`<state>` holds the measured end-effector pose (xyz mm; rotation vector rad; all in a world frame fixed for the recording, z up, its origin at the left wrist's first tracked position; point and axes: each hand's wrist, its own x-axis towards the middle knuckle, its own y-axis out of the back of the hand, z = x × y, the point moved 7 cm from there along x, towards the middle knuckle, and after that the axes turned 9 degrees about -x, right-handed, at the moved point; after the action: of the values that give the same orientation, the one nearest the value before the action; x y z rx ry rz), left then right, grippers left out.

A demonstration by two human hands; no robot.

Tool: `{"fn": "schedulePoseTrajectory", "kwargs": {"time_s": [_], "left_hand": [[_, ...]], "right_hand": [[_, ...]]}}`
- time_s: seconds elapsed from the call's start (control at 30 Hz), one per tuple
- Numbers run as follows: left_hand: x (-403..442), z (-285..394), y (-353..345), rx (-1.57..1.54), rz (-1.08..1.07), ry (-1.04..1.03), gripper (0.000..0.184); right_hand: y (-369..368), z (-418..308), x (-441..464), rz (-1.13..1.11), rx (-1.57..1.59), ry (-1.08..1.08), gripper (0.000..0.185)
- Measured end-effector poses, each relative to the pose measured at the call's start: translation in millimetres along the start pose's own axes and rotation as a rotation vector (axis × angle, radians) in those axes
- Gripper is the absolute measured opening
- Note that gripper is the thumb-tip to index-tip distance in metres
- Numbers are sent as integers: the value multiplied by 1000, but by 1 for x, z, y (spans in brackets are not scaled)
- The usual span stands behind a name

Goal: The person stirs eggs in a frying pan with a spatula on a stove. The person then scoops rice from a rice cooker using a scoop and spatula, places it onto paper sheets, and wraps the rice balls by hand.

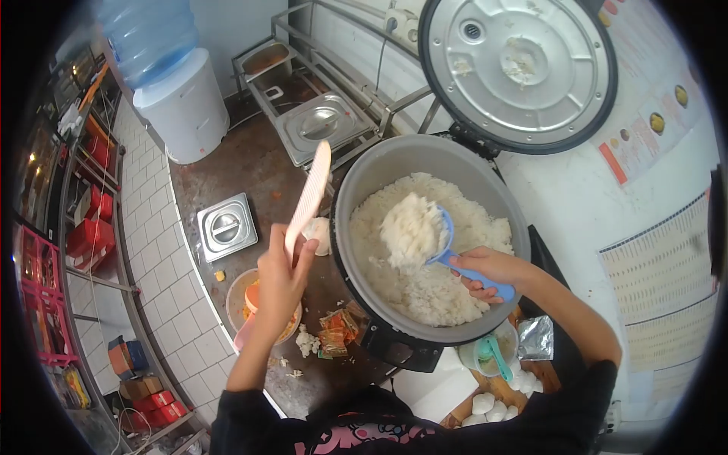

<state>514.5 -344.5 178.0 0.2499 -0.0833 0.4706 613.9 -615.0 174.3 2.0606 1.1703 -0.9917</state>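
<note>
My left hand [280, 277] is closed around a pale pink rice paddle [311, 197], whose textured blade points up beside the cooker. My right hand [489, 273] grips the handle of a blue ladle [485, 283] over the open pot. White cooked rice [412, 231] is heaped above the ladle's bowl. Below it, more rice [436, 296] fills much of the large grey rice cooker [343, 220]. Partly hidden behind my left forearm is a round container [236, 299] with orange and yellow food.
The cooker's raised lid [523, 76] leans back. A lidded steel pan [227, 227] sits at left, with wrappers [337, 334] and rice crumbs nearby. At lower right are a tub with a teal spoon [494, 358] and white rounded pieces [489, 408]. A water dispenser [182, 106] stands behind.
</note>
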Motion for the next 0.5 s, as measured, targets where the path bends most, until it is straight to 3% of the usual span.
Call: {"fn": "schedulePoseTrajectory", "kwargs": {"time_s": [0.03,0.23,0.37,0.5], "left_hand": [[5,11,-1,131,-10,-47,13],[16,58,-85,316,-278,-412,21],[1,74,-122,401,-329,-574,22],[3,66,-142,453,-399,-582,21]], "right_hand": [[0,5,-7,9,184,-3,27],[-2,10,-33,-13,500,204,16],[4,13,-31,107,458,239,14],[8,17,-10,205,349,224,14]]}}
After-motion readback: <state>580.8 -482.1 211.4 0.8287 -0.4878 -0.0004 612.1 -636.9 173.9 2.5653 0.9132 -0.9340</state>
